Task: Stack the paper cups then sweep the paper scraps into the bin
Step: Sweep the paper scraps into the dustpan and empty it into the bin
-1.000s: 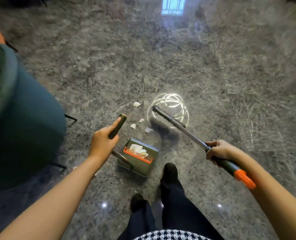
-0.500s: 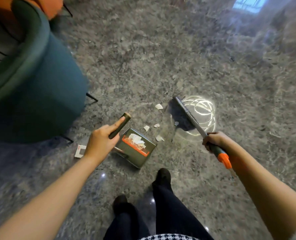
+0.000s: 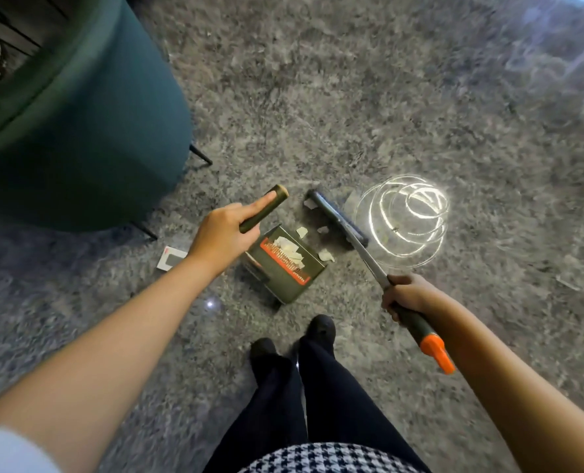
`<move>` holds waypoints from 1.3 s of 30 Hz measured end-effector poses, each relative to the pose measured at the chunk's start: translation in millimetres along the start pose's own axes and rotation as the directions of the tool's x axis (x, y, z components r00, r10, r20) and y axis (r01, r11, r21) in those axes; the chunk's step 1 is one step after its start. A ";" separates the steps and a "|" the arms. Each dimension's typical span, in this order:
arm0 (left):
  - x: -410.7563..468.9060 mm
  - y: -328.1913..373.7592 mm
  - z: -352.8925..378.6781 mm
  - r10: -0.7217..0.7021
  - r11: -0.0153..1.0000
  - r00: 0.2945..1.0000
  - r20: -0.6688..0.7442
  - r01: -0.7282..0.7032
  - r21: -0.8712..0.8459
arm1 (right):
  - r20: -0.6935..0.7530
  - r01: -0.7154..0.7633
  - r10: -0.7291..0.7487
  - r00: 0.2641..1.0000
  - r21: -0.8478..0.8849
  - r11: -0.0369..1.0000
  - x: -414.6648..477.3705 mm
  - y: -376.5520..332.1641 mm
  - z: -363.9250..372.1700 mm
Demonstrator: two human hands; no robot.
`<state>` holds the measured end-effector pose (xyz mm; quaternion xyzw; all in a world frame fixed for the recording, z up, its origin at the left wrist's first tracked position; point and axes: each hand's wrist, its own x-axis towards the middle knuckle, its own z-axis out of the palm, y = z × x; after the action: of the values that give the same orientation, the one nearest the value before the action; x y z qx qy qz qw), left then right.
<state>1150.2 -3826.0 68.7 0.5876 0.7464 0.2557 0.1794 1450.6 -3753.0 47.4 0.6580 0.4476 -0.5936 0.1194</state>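
Head view: the left hand [image 3: 222,233] clenches the long handle [image 3: 265,208] of the one dustpan [image 3: 283,268], forefinger laid along it. The right hand [image 3: 406,295] grasps the shaft of the one broom [image 3: 372,257], whose brush head [image 3: 338,216] lies just beyond the dustpan mouth, long axis running far-left to near-right. Four loose paper scraps [image 3: 326,256] are countable between brush head and dustpan, with several more already inside, so the coming stroke should probably pull near and leftward; no paper cups are visible.

Left hand [image 3: 222,233] and right hand [image 3: 408,295] in curled grips, arms outstretched
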 end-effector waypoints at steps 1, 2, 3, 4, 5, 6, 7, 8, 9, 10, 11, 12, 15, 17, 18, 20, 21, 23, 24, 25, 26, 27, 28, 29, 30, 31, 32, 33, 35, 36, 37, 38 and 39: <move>0.1 -0.8 0.0 0.002 1.000 1.000 -0.002 -0.002 0.001 | 0.012 -0.005 0.005 1.000 -0.013 1.000 -4.9 1.8 3.3; 0.2 -0.9 0.4 0.004 1.000 1.000 -0.003 -0.004 -0.001 | 0.026 -0.010 0.011 1.000 -0.026 1.000 -9.9 3.3 6.6; 0.2 -1.0 0.6 0.005 1.000 1.000 -0.001 -0.005 -0.001 | 0.042 -0.011 0.012 0.999 -0.042 0.999 -14.9 4.5 9.6; -0.2 -1.2 1.0 0.004 1.000 1.000 0.003 -0.004 0.000 | 0.058 -0.007 0.010 0.998 -0.060 0.998 -19.6 5.7 12.4; -0.4 -1.9 1.0 0.000 1.000 1.000 0.008 0.000 0.000 | 0.075 -0.002 0.008 0.997 -0.077 0.997 -24.0 6.4 14.5; -0.7 -3.0 0.8 -0.006 1.000 1.000 0.011 0.006 -0.002 | 0.091 0.000 0.008 0.996 -0.091 0.996 -27.7 6.9 16.1; -1.3 -4.3 0.3 -0.013 1.000 1.000 0.013 0.013 -0.004 | 0.108 0.000 0.012 0.994 -0.106 0.994 -31.4 7.2 16.7; -1.7 -5.3 -0.2 -0.015 1.000 1.000 0.013 0.015 -0.002 | 0.128 -0.003 0.018 0.992 -0.114 0.993 -34.2 7.4 16.9; -2.4 -5.8 -0.4 -0.013 1.000 1.000 0.011 0.013 0.003 | 0.148 -0.009 0.027 0.989 -0.118 0.993 -36.9 7.7 16.2; -3.1 -6.0 -0.3 -0.008 1.000 1.000 0.008 0.008 0.004 | 0.170 -0.015 0.035 0.985 -0.120 0.993 -39.6 8.2 15.2; -4.2 -6.2 -0.1 -0.001 1.000 1.000 0.003 0.001 0.002 | 0.191 -0.020 0.043 0.981 -0.121 0.992 -42.8 9.0 14.0; -5.0 -6.5 0.3 0.008 1.000 1.000 -0.004 -0.008 0.001 | 0.210 -0.021 0.046 0.977 -0.121 0.992 -46.0 10.1 12.6; -8.8 -8.1 0.7 0.015 1.000 1.000 -0.006 -0.015 0.006 | 0.240 -0.026 0.053 0.969 -0.116 0.993 -56.0 15.0 6.5; -11.0 -9.2 0.2 0.014 1.000 1.000 0.002 -0.014 0.009 | 0.254 -0.050 0.064 0.965 -0.062 0.997 -61.5 19.6 -1.8; -11.9 -9.4 -0.1 0.012 1.000 1.000 0.008 -0.012 0.010 | 0.262 -0.062 0.067 0.963 -0.029 0.998 -64.3 22.0 -6.9; -13.3 -9.0 -1.0 0.007 1.000 1.000 0.027 -0.007 0.005 | 0.264 -0.070 0.064 0.962 0.015 0.997 -69.8 25.6 -16.0; -14.0 -9.0 -1.8 0.004 1.000 0.999 0.036 -0.005 0.005 | 0.261 -0.069 0.060 0.963 0.025 0.997 -71.8 26.7 -19.2; -16.2 -9.6 -4.3 -0.009 1.000 0.999 0.044 0.008 0.017 | 0.251 -0.065 0.055 0.966 0.031 0.997 -73.9 26.6 -23.9; -18.0 -9.7 -5.5 -0.016 1.000 0.999 0.042 0.015 0.024 | 0.242 -0.061 0.052 0.969 0.030 0.998 -74.3 25.6 -26.2; -19.9 -10.0 -6.9 -0.021 0.999 0.999 0.035 0.020 0.029 | 0.231 -0.053 0.047 0.972 0.021 0.998 -74.2 23.6 -28.5; -22.5 -10.6 -7.8 -0.028 0.999 0.999 0.025 0.027 0.027 | 0.217 -0.042 0.040 0.975 0.005 0.999 -73.7 21.1 -30.8; -25.5 -11.4 -8.7 -0.038 0.999 0.999 0.011 0.037 0.022 | 0.199 -0.029 0.031 0.980 -0.012 1.000 -72.8 18.1 -33.0; -28.5 -12.0 -9.8 -0.051 0.999 0.999 -0.009 0.051 0.014 | 0.180 -0.014 0.019 0.984 -0.031 0.999 -70.8 14.1 -34.6; -31.3 -12.9 -10.7 -0.070 0.998 0.997 -0.030 0.070 0.005 | 0.160 0.000 0.008 0.987 -0.056 0.998 -68.2 10.0 -35.0; -33.8 -14.3 -11.3 -0.097 0.995 0.994 -0.052 0.096 -0.009 | 0.140 0.014 -0.001 0.990 -0.087 0.996 -64.6 5.4 -34.3; -35.6 -16.2 -11.8 -0.125 0.992 0.989 -0.073 0.124 -0.024 | 0.123 0.029 -0.014 0.992 -0.127 0.991 -60.5 0.4 -32.7; -37.1 -18.1 -11.7 -0.152 0.988 0.984 -0.090 0.149 -0.039 | 0.110 0.048 -0.029 0.994 -0.178 0.983 -55.6 -4.9 -30.1; -38.3 -19.5 -11.6 -0.176 0.984 0.979 -0.102 0.172 -0.051 | 0.100 0.066 -0.044 0.994 -0.235 0.970 -50.0 -10.2 -27.0; -39.2 -19.6 -11.0 -0.210 0.977 0.972 -0.106 0.204 -0.062 | 0.085 0.085 -0.060 0.995 -0.333 0.939 -37.6 -20.7 -18.7; -38.9 -18.5 -10.9 -0.219 0.975 0.970 -0.103 0.214 -0.061 | 0.082 0.086 -0.059 0.995 -0.371 0.925 -31.9 -25.4 -13.8; -38.2 -16.7 -10.5 -0.222 0.974 0.970 -0.098 0.218 -0.055 | 0.085 0.083 -0.053 0.995 -0.407 0.910 -27.5 -28.9 -8.5; -37.3 -14.3 -9.9 -0.219 0.975 0.972 -0.090 0.216 -0.046 | 0.094 0.081 -0.044 0.995 -0.436 0.896 -24.6 -31.2 -3.7; -36.9 -11.3 -8.9 -0.213 0.977 0.974 -0.080 0.211 -0.036 | 0.107 0.077 -0.031 0.994 -0.461 0.884 -23.3 -32.2 -0.1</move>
<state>1145.3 -3865.3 67.9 0.4911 0.8081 0.2694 0.1824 1429.6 -3745.0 80.2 0.5682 0.5884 -0.5036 0.2780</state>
